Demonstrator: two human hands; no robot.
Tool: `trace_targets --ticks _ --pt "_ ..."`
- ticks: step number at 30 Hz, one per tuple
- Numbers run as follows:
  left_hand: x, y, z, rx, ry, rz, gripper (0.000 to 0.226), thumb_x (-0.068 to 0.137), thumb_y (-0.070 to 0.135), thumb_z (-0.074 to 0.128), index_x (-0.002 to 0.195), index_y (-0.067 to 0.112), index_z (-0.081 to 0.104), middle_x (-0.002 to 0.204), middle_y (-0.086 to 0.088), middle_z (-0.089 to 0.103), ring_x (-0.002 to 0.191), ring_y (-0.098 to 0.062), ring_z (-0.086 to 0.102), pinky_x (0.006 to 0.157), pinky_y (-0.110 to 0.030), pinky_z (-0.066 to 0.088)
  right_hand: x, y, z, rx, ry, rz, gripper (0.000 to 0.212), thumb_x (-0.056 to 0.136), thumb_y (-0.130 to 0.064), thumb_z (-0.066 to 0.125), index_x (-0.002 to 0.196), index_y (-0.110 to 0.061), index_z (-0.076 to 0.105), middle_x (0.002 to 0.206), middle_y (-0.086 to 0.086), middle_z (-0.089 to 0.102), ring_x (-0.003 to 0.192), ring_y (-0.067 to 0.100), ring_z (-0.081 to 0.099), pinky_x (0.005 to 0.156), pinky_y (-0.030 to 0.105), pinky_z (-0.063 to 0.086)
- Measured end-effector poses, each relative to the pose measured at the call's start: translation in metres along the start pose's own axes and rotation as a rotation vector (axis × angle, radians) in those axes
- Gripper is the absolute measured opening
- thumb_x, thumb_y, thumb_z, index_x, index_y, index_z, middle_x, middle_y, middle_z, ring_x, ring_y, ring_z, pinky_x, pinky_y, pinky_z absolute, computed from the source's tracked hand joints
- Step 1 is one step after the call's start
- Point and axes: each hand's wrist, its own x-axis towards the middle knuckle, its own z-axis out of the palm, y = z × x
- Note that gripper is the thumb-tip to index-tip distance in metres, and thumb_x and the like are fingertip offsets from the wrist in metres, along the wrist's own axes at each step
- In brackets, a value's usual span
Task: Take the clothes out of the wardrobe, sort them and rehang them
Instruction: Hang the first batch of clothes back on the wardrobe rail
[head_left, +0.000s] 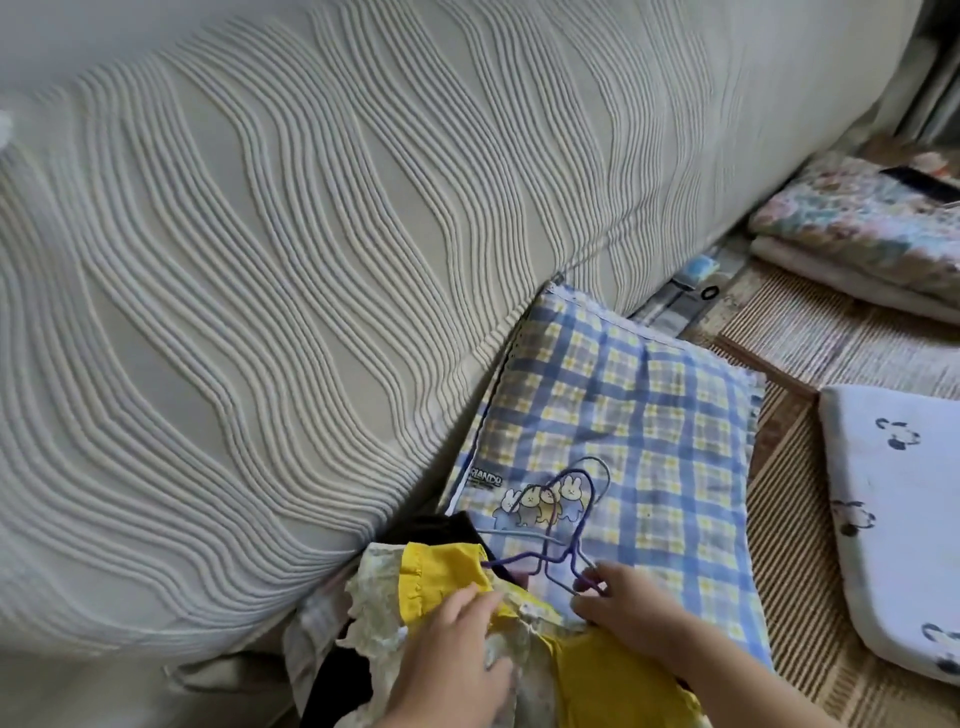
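A small pile of clothes lies at the bottom centre: a yellow garment (441, 574), a pale lace-trimmed piece (374, 618) and something black (447, 527) underneath. Wire hangers, purple (558, 558) and grey, stick out of the pile onto a blue checked pillow (623, 415). My left hand (457, 649) lies on the yellow and lace fabric, fingers only slightly bent. My right hand (623, 608) pinches the end of the purple hanger. No wardrobe is in view.
A cream mattress or cushion with raised wavy lines (311, 260) fills the left and top. A woven mat (789, 519) covers the floor at right. On it are a white cushion with small prints (898, 519) and folded floral bedding (857, 223).
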Motion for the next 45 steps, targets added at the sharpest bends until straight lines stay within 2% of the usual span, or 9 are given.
trace_targets --ticks 4,11,16,21,26,28,31,36,45 --pt "-0.023 0.018 -0.022 -0.056 0.138 0.086 0.061 0.09 0.035 0.052 0.143 0.042 0.024 0.145 0.013 0.029 0.126 -0.007 0.036 0.101 -0.022 0.034 -0.042 -0.025 0.0 0.121 -0.016 -0.005 0.009 0.079 -0.024 0.068 0.084 -0.031 0.065 0.089 -0.011 0.067 0.08 0.001 0.061 0.067 0.013 0.048" --pt "-0.1 0.042 -0.068 -0.127 0.369 0.233 0.06 0.084 0.051 0.057 0.138 0.031 0.039 0.119 0.017 0.043 0.109 -0.003 0.046 0.094 -0.018 0.04 -0.15 -0.098 0.002 0.038 0.074 -0.184 0.008 0.075 -0.021 0.063 0.069 -0.025 0.059 0.066 -0.009 0.059 0.058 -0.003 0.051 0.049 0.009 0.038" --pt "-0.185 0.056 -0.105 -0.236 0.546 0.232 0.043 0.086 0.051 0.056 0.121 0.028 0.052 0.11 0.01 0.062 0.103 -0.012 0.06 0.089 -0.026 0.048 -0.245 -0.156 0.013 -0.032 0.097 -0.356 0.015 0.071 -0.029 0.064 0.084 -0.022 0.064 0.079 -0.004 0.068 0.074 0.008 0.061 0.066 0.028 0.049" --pt "-0.3 0.047 -0.138 -0.336 0.787 0.243 0.027 0.096 0.033 0.047 0.114 0.017 0.06 0.11 -0.003 0.068 0.106 -0.02 0.062 0.091 -0.034 0.048 -0.358 -0.206 0.046 0.027 0.197 -0.515 0.033 0.067 -0.046 0.074 0.063 -0.021 0.052 0.051 -0.012 0.048 0.048 -0.003 0.037 0.046 0.016 0.028" --pt "-0.447 0.021 -0.159 -0.603 0.957 0.425 0.015 0.096 0.024 0.05 0.095 0.033 0.061 0.095 0.012 0.07 0.089 0.005 0.064 0.079 -0.018 0.052 -0.481 -0.24 0.088 0.186 0.155 -0.6 0.039 0.086 -0.048 0.06 0.07 -0.013 0.061 0.049 -0.007 0.051 0.042 0.005 0.04 0.044 0.021 0.031" --pt "-0.502 0.01 -0.168 -0.605 1.027 0.486 0.016 0.097 0.022 0.05 0.092 0.03 0.063 0.089 0.016 0.069 0.083 0.01 0.062 0.072 -0.01 0.048 -0.528 -0.256 0.102 0.246 0.136 -0.631 0.032 0.094 -0.036 0.053 0.073 -0.012 0.062 0.049 -0.004 0.052 0.037 0.009 0.039 0.039 0.02 0.029" --pt "-0.574 0.005 -0.177 -0.715 1.032 0.579 0.019 0.097 0.017 0.048 0.092 0.03 0.061 0.091 0.013 0.071 0.087 0.001 0.067 0.079 -0.024 0.053 -0.589 -0.278 0.12 0.152 0.143 -0.72 0.022 0.092 -0.022 0.056 0.075 -0.009 0.062 0.05 0.002 0.058 0.037 0.014 0.042 0.044 0.024 0.037" --pt "-0.673 0.002 -0.189 -0.825 1.078 0.666 0.021 0.097 0.012 0.047 0.093 0.029 0.058 0.081 0.015 0.071 0.083 0.002 0.068 0.073 -0.007 0.046 -0.677 -0.309 0.143 0.031 0.139 -0.83 0.017 0.091 -0.022 0.055 0.078 -0.015 0.064 0.062 0.004 0.069 0.039 0.015 0.045 0.041 0.023 0.035" --pt "-0.788 -0.01 -0.18 -0.713 1.164 0.587 0.031 0.092 0.0 0.047 0.1 0.028 0.06 0.09 0.01 0.073 0.088 0.0 0.068 0.082 -0.015 0.05 -0.772 -0.322 0.166 -0.11 -0.023 -0.922 0.016 0.096 -0.022 0.047 0.089 -0.013 0.059 0.08 0.002 0.075 0.049 0.02 0.062 0.047 0.025 0.038"
